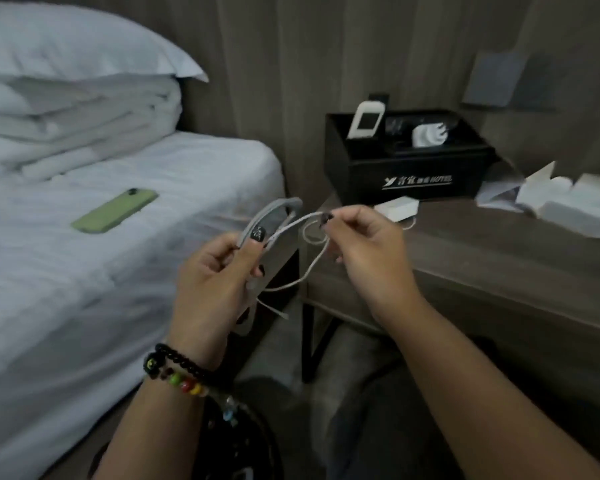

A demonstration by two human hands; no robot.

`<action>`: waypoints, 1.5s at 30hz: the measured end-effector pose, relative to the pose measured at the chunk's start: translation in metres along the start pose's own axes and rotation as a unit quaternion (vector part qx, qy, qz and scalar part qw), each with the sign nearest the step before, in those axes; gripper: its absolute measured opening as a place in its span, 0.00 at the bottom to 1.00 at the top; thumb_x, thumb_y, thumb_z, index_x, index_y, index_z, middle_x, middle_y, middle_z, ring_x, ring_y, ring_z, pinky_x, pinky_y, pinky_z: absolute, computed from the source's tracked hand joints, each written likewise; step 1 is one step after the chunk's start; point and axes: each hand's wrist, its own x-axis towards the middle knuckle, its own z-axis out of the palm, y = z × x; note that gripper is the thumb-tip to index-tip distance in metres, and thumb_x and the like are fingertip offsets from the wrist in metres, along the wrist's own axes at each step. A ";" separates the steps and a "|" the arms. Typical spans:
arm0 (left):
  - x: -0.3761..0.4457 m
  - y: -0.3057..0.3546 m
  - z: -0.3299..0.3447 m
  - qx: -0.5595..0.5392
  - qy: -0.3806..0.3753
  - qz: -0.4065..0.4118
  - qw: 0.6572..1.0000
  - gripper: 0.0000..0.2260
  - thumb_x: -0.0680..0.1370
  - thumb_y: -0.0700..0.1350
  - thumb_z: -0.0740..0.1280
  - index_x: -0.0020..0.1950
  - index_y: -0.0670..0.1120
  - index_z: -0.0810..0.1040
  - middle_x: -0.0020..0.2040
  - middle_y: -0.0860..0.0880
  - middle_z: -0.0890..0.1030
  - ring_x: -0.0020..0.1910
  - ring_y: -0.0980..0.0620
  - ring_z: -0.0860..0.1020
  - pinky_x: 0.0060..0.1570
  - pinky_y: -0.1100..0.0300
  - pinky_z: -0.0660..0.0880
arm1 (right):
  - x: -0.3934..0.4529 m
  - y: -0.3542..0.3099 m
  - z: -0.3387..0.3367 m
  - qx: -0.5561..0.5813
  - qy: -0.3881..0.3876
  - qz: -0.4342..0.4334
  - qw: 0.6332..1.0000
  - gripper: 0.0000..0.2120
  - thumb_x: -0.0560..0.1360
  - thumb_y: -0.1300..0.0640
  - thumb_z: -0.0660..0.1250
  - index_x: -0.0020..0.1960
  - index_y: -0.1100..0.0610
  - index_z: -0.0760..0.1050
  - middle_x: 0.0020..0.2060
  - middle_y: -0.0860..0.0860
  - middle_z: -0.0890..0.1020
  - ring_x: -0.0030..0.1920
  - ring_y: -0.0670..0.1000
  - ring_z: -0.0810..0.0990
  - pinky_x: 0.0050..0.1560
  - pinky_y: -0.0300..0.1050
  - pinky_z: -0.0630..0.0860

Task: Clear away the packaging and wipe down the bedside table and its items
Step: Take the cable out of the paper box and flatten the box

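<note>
2 hands [291,258] pinch 1 white cable [305,271]: left [219,271] w/ coil, right [364,244] at end.

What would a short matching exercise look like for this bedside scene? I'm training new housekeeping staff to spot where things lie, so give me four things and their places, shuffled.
Things:
1. green phone
2. white cable
3. black hotel box
4. torn white packaging

Places:
A. on the bedside table, at its right end
B. held between the left hand and the right hand
C. lying on the white bed sheet
D. at the back of the bedside table, against the wall

Pairs: 1-C, 2-B, 3-D, 4-A
</note>
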 end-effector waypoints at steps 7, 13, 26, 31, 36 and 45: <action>-0.065 -0.108 -0.071 0.136 0.026 -0.131 0.982 0.12 0.80 0.41 0.64 0.36 0.45 0.77 0.26 0.48 0.76 0.25 0.54 0.72 0.27 0.65 0.68 | -0.061 0.098 0.059 -0.291 -0.267 0.123 0.911 0.08 0.75 0.59 0.65 0.40 0.61 0.80 0.34 0.53 0.82 0.42 0.54 0.82 0.42 0.44 0.77; -0.106 -0.154 -0.122 0.224 0.111 -0.228 0.941 0.08 0.78 0.47 0.66 0.41 0.53 0.82 0.36 0.53 0.84 0.37 0.52 0.82 0.39 0.52 0.79 | -0.119 0.150 0.101 -0.340 -0.431 0.137 0.825 0.11 0.76 0.60 0.61 0.43 0.66 0.78 0.42 0.63 0.82 0.42 0.61 0.81 0.42 0.52 0.79; -0.147 -0.175 -0.128 0.375 0.079 -0.179 0.906 0.08 0.81 0.45 0.62 0.51 0.55 0.79 0.46 0.62 0.79 0.45 0.65 0.76 0.44 0.72 0.68 | -0.123 0.157 0.123 -0.363 -0.375 0.134 0.842 0.09 0.77 0.55 0.62 0.56 0.53 0.77 0.50 0.54 0.82 0.51 0.56 0.81 0.50 0.47 0.79; -0.152 -0.199 -0.114 0.404 -0.002 -0.261 0.877 0.17 0.80 0.45 0.64 0.69 0.47 0.74 0.64 0.49 0.78 0.64 0.51 0.74 0.63 0.62 0.68 | -0.111 0.140 0.103 -0.363 -0.346 0.126 0.856 0.07 0.78 0.55 0.62 0.54 0.51 0.75 0.45 0.51 0.82 0.44 0.54 0.81 0.46 0.52 0.81; -0.123 -0.152 -0.088 0.315 0.057 -0.145 0.936 0.18 0.79 0.43 0.65 0.69 0.52 0.73 0.61 0.57 0.78 0.59 0.65 0.75 0.62 0.68 0.67 | -0.090 0.100 0.075 -0.270 -0.257 0.114 0.921 0.08 0.77 0.58 0.64 0.56 0.52 0.77 0.41 0.45 0.81 0.43 0.45 0.80 0.46 0.42 0.80; -0.021 -0.048 0.034 0.148 -0.048 0.057 0.986 0.11 0.78 0.40 0.66 0.54 0.57 0.76 0.49 0.55 0.82 0.49 0.61 0.80 0.50 0.67 0.75 | -0.022 0.012 -0.049 -0.131 -0.004 -0.009 0.991 0.11 0.73 0.64 0.66 0.42 0.48 0.79 0.35 0.49 0.84 0.37 0.49 0.83 0.43 0.48 0.81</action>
